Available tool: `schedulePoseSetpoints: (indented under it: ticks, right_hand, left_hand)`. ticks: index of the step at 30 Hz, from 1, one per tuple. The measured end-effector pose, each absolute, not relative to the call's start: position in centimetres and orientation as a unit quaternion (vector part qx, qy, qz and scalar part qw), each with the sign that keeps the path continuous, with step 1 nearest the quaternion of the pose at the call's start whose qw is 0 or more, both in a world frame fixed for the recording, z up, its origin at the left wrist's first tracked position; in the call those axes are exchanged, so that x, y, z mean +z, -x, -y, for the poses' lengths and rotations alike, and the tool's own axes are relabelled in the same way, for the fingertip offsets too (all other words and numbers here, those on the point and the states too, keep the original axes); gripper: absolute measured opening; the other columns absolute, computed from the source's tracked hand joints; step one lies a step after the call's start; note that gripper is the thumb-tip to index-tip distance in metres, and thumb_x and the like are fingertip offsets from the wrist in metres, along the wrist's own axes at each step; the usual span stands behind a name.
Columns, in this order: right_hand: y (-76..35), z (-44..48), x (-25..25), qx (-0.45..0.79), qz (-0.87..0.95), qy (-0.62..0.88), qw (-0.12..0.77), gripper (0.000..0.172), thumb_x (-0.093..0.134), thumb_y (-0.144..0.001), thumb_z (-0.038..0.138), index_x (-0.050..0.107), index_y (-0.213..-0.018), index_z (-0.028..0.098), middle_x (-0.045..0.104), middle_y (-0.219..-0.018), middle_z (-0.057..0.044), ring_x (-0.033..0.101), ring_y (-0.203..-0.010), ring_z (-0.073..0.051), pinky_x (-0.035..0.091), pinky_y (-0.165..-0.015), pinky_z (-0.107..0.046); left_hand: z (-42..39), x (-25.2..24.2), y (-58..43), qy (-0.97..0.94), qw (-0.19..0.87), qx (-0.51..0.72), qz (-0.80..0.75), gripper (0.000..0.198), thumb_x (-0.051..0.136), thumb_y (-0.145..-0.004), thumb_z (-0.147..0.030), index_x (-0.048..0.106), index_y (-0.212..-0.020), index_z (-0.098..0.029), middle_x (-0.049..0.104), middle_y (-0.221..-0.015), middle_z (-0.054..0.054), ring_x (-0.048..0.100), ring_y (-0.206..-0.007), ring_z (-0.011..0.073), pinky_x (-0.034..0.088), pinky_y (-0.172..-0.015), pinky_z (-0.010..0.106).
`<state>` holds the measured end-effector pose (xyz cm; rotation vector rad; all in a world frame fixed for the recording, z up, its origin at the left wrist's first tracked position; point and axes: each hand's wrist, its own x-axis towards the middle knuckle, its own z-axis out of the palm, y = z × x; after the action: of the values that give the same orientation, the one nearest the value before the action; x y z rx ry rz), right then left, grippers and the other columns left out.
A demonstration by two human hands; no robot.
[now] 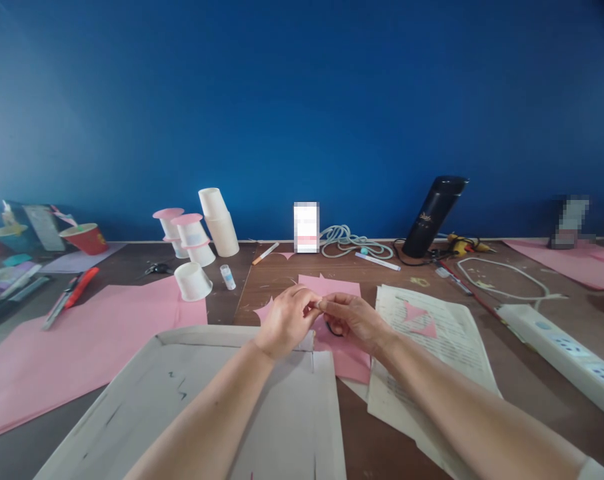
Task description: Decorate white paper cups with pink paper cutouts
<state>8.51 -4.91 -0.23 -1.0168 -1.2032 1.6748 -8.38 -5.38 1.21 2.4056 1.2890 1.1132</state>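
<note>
My left hand (289, 319) and my right hand (353, 320) meet above a pink paper sheet (351, 365) in the middle of the desk. The fingertips of both are pinched together on something small and pale, mostly hidden by the fingers. Below my right fingers shows a dark curved piece (334, 329); whether the hand holds it or it lies on the paper I cannot tell. A white board or tray (207, 400) with dark marks lies under my left forearm. To the right, printed sheets (412, 393) carry pink paper scraps (422, 327).
White paper cups (219, 227) with pink discs, a loose cup (193, 281) and a glue stick (227, 277) stand at left. A utility knife (71, 297) lies on pink paper (107, 333). A black flask (435, 217), coiled cable (355, 241) and power strip (565, 347) are rightward.
</note>
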Motion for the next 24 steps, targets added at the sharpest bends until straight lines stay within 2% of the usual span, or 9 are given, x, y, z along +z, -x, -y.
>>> schedulePoseSetpoints:
  ticks: [12,24]
  right_hand:
    - [-8.69,4.62,-0.56,0.665,0.488,0.391,0.41,0.028,0.076,-0.068,0.04,0.068,-0.075,0.014,0.054,-0.061,0.001,0.042,-0.048,-0.006,0.026,-0.047,-0.023]
    - [-8.62,4.56,-0.34,0.656,0.484,0.408,0.411,0.035,0.079,-0.061,0.045,0.069,-0.072,0.014,0.055,-0.06,0.001,0.044,-0.048,-0.007,0.029,-0.046,-0.023]
  left_hand:
    - [5.41,1.24,8.37,-0.812,0.107,0.379,-0.43,0.003,0.062,-0.08,-0.02,0.063,-0.077,-0.019,0.061,-0.076,0.0,0.056,-0.069,0.012,0.043,-0.065,0.024]
    - [5.82,1.78,8.36,-0.809,0.121,0.377,-0.435,0.01,0.061,-0.082,-0.024,0.061,-0.074,-0.018,0.061,-0.074,-0.001,0.055,-0.069,0.0116,0.041,-0.062,0.023]
